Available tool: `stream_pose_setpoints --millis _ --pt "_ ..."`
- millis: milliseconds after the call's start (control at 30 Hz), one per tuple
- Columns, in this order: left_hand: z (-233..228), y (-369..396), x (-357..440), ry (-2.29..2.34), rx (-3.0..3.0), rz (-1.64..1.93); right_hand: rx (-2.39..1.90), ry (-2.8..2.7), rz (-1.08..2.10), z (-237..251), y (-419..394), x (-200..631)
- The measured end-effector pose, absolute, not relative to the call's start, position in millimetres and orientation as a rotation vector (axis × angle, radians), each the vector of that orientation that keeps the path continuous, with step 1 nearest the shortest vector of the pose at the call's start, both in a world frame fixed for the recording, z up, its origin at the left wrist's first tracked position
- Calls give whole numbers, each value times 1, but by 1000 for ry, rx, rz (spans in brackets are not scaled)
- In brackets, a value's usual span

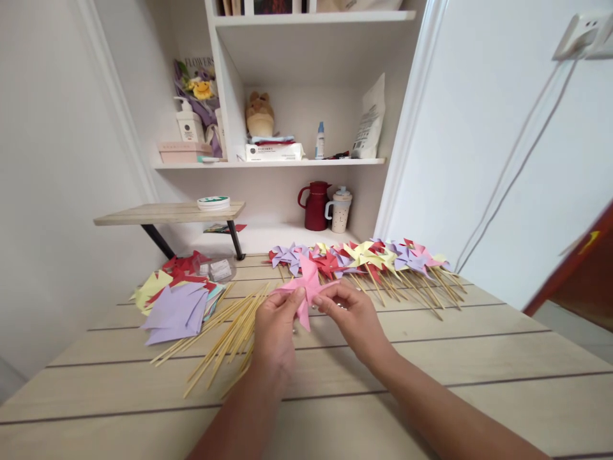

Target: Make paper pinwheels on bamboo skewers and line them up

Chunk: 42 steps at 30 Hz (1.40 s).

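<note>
A pink paper pinwheel is held up between my hands above the slatted wooden table. My left hand pinches its left side, thumb near the centre. On the other side, my right hand grips the right blade between thumb and fingers. No stick shows on this pinwheel. Beside my left hand lies a loose bundle of thin wooden sticks. Small shiny bits show partly behind my right fingers, too small to name.
Pinwheels on sticks lie in a row at the back right. Purple paper sheets and a clear plastic box sit at left, near a small raised shelf. A red jug and a cup stand behind.
</note>
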<state>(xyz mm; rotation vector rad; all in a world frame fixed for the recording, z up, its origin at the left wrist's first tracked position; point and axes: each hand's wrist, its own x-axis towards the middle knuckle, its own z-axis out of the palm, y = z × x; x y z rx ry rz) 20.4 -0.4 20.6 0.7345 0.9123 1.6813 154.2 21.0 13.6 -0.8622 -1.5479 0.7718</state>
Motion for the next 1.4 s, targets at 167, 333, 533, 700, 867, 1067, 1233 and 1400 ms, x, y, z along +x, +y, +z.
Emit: stream_pose_setpoints --millis 167,333,533,700,867,1067,1233,1400 --pt "17 0 20 926 747 1662 -865 -1525 780 13 22 154" --pt "15 1 20 942 776 1661 -871 -1528 774 13 22 155" --pt "20 -1 21 954 778 1662 -878 -1542 732 16 20 156" --pt "23 -3 22 975 800 1670 -887 -1534 718 17 19 155" --pt "23 -1 20 999 847 1665 -873 -1562 727 16 20 155" --pt "16 9 3 1075 810 1720 -898 -1535 553 17 26 165" --pt "14 14 -6 1127 823 1735 -924 -1513 727 22 29 172" --pt "18 10 0 1118 877 1680 -903 -1430 1059 22 29 169"
